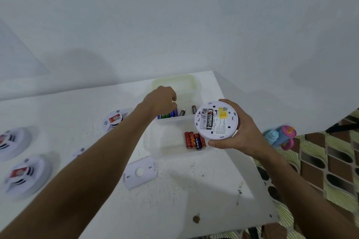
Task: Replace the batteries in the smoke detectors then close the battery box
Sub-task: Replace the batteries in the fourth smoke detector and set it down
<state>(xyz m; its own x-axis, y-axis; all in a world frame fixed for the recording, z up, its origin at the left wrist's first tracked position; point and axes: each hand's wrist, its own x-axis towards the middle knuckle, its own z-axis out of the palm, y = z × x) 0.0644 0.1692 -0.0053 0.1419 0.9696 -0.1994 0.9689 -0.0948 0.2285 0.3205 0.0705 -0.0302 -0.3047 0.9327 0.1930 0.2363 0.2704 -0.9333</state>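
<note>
My right hand (pixel 240 137) grips a round white smoke detector (pixel 217 122), back side up, above the box's right edge. One black battery (pixel 209 121) lies in its open bay. My left hand (pixel 161 101) reaches into the far compartment of the clear battery box (pixel 174 121), its curled fingertips down on a blue battery (pixel 175 113) beside green ones (pixel 164 116). Two black batteries (pixel 187 111) stand further right in that compartment. Several red batteries (pixel 191 139) lie in the near compartment.
The box's yellowish lid (pixel 174 81) lies open behind it. Three more detectors (pixel 114 119) (pixel 13 141) (pixel 25 174) sit on the white table at the left. A white mounting plate (pixel 140 171) lies in front of the box. A pink and blue bottle (pixel 279 136) stands on the floor beyond the table's right edge.
</note>
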